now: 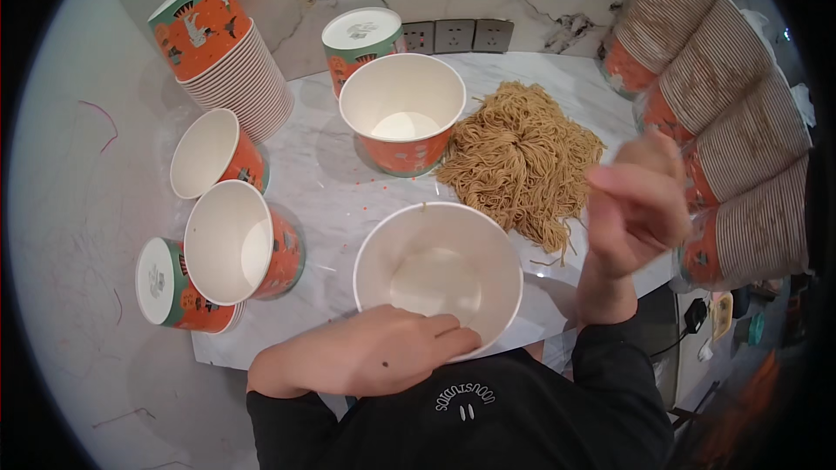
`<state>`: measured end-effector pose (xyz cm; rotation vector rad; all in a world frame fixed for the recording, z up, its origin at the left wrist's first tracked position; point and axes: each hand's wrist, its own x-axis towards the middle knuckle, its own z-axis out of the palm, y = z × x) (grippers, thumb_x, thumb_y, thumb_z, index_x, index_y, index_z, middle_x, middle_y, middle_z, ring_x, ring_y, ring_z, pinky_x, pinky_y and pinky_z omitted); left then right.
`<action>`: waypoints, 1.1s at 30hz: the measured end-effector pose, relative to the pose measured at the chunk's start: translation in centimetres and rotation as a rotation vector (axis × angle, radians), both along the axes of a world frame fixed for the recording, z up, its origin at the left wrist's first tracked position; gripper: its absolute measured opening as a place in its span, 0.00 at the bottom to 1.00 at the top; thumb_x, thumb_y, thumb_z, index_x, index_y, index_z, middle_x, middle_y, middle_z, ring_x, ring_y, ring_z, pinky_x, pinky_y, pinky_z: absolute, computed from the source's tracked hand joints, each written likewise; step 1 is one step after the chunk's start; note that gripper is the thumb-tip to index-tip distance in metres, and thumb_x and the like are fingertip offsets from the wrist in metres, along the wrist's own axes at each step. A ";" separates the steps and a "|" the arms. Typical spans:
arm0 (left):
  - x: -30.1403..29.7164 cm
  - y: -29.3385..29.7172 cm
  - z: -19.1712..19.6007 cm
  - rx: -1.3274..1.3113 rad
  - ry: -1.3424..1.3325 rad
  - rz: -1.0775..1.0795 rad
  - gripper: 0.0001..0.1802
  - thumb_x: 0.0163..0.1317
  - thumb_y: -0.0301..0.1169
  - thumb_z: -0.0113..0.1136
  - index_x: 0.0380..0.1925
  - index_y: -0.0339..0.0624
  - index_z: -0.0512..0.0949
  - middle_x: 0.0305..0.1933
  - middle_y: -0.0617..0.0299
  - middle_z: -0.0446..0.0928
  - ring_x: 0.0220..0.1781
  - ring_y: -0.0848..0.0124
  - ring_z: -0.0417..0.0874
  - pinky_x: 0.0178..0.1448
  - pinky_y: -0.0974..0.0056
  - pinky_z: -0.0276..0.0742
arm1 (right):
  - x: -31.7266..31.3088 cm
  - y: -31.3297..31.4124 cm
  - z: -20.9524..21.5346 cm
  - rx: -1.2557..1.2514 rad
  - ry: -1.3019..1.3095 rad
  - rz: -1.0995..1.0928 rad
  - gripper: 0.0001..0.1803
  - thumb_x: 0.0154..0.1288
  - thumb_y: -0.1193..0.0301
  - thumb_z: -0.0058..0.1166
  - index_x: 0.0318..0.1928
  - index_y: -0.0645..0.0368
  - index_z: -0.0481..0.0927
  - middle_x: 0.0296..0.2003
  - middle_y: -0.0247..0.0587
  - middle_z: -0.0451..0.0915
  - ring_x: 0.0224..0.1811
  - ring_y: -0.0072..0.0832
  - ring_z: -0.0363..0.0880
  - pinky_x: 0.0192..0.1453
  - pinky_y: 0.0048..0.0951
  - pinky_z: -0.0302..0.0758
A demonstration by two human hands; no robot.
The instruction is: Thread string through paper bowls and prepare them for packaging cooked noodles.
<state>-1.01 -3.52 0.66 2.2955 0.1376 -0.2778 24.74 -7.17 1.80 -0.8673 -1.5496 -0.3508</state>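
Note:
At the near edge of the table stands a large white-lined paper bucket (440,270). My left hand (409,350) lies across its near rim with the fingers hooked over the inside wall. Inside, only the pale bottom shows. My right hand (640,200) is raised at the right, its fingers curled in and somewhat blurred; nothing can be made out in them. To its left a heaped mound of tan noodles (522,157) rests on the table, a few strands straying toward me. Another paper bucket (409,153), orange outside, stands upright beside the mound.
A tall stack of buckets (235,78) leans at the back left, with more buckets (231,244) below it. A lone upturned bucket (361,30) sits by the wall sockets (455,36). Plastic-wrapped bucket stacks (718,78) line the right side. Orange crumbs dot the white table (326,278).

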 end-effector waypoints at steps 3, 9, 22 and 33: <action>-0.2 0.7 0.4 -0.008 -0.233 0.217 0.21 0.56 0.22 0.61 0.52 0.42 0.79 0.42 0.53 0.82 0.41 0.56 0.86 0.43 0.56 0.82 | 0.8 -1.5 1.0 -0.058 -0.063 0.161 0.22 0.33 0.82 0.65 0.36 0.56 0.90 0.23 0.28 0.72 0.23 0.21 0.68 0.26 0.22 0.59; -0.2 2.4 -1.0 -0.428 -0.490 0.836 0.19 0.59 0.18 0.66 0.52 0.34 0.78 0.45 0.62 0.85 0.44 0.80 0.84 0.47 0.73 0.79 | -3.0 -1.2 0.2 -0.491 -0.274 0.307 0.12 0.40 0.80 0.69 0.30 0.56 0.87 0.29 0.33 0.80 0.25 0.27 0.80 0.26 0.26 0.74; -0.3 3.4 -1.2 -0.700 -0.521 0.808 0.23 0.59 0.11 0.62 0.56 0.28 0.74 0.52 0.56 0.82 0.49 0.76 0.85 0.53 0.72 0.83 | -4.4 1.4 -3.2 -0.357 -0.318 0.168 0.15 0.46 0.81 0.68 0.38 0.59 0.85 0.30 0.34 0.80 0.25 0.27 0.82 0.26 0.26 0.77; -0.3 4.4 -1.5 -0.794 -0.458 0.820 0.24 0.59 0.13 0.64 0.57 0.27 0.74 0.48 0.57 0.84 0.46 0.77 0.86 0.52 0.72 0.83 | -4.4 1.4 -3.6 -0.413 -0.365 0.122 0.14 0.48 0.80 0.68 0.39 0.58 0.85 0.31 0.34 0.81 0.27 0.28 0.83 0.27 0.27 0.79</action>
